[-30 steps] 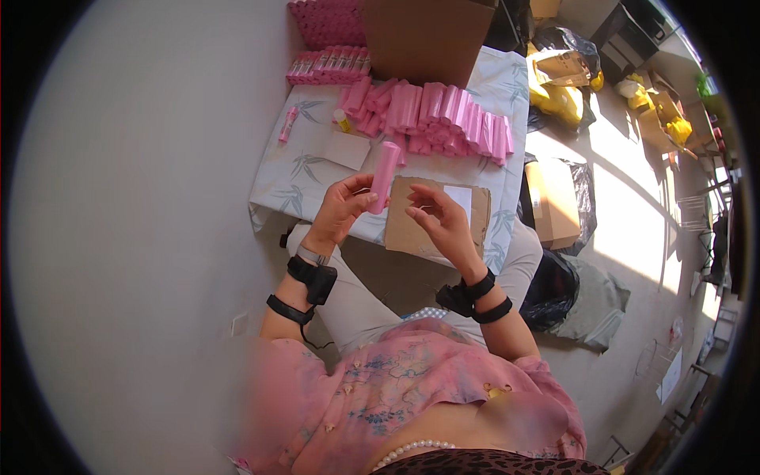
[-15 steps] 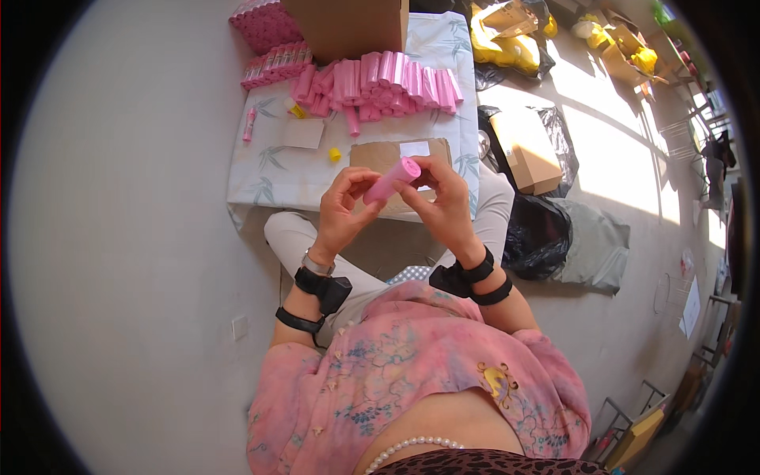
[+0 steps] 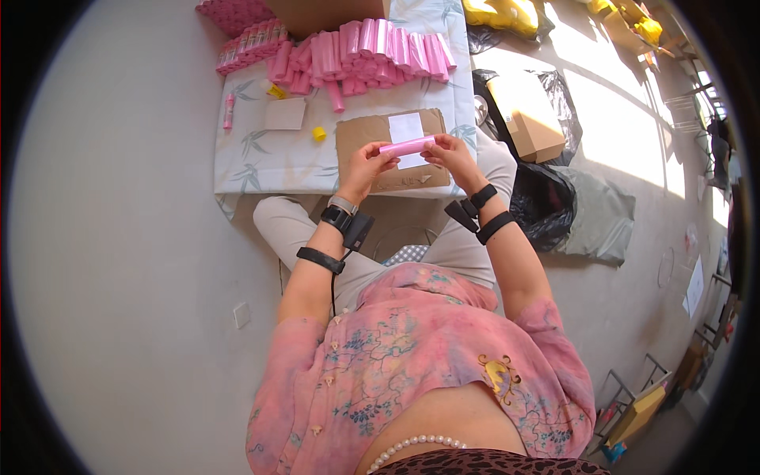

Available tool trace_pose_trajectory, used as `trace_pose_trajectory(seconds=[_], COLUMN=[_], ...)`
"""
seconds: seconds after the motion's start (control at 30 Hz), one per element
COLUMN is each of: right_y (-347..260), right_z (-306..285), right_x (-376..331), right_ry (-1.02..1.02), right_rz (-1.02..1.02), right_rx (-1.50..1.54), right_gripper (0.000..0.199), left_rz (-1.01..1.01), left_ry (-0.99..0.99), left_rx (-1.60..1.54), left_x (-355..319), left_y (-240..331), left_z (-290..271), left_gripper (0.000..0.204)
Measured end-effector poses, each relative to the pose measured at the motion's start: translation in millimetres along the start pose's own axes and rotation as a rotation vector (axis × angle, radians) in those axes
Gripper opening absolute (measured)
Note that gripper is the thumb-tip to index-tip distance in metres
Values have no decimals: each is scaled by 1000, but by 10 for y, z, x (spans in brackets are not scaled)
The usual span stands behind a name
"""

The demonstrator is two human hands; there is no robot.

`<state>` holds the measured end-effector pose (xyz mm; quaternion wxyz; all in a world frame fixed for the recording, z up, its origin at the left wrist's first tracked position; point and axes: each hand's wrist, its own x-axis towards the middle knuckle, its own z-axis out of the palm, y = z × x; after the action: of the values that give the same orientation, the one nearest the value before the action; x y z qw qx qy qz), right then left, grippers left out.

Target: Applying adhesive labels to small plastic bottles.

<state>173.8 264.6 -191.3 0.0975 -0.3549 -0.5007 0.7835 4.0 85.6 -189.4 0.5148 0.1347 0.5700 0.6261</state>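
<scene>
A pink roll of plastic bags (image 3: 408,147) lies level between my two hands, above a flat piece of cardboard (image 3: 366,176). My left hand (image 3: 370,168) grips its left end, and my right hand (image 3: 454,158) pinches its right end. Beneath the roll, a white paper sheet (image 3: 406,127) rests on the cardboard. Several more pink rolls (image 3: 348,57) are heaped at the far side of the table. Left of the cardboard are a small yellow roll (image 3: 319,134), a white card (image 3: 285,114) and a single pink roll with a label (image 3: 229,112).
The table wears a white cloth with leaf prints (image 3: 237,178). Behind the heap stands a brown carton (image 3: 324,14), with packed labelled rolls (image 3: 253,46) to its left. On the floor at right are an open cardboard box (image 3: 526,127) and black plastic bags (image 3: 542,202).
The roll has turned from a slant, its end raised toward me, to lying nearly level. My hands have moved farther out over the cardboard, one at each end. The view has shifted slightly.
</scene>
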Motion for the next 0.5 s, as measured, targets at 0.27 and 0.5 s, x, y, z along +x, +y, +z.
trace_pose_trajectory(seconds=[0.27,0.5], right_y=[362,372], right_z=[13,84], right_x=[342,407], right_ry=[74,218], right_rz=[124,116], right_rx=[-52,-142], right_gripper=[25,22], left_rz=[-111,-97], left_ry=[279,355], left_rx=[32,291], left_x=[212,316], left_y=[-306,-328], left_z=[-30,-21], left_gripper=[23,19])
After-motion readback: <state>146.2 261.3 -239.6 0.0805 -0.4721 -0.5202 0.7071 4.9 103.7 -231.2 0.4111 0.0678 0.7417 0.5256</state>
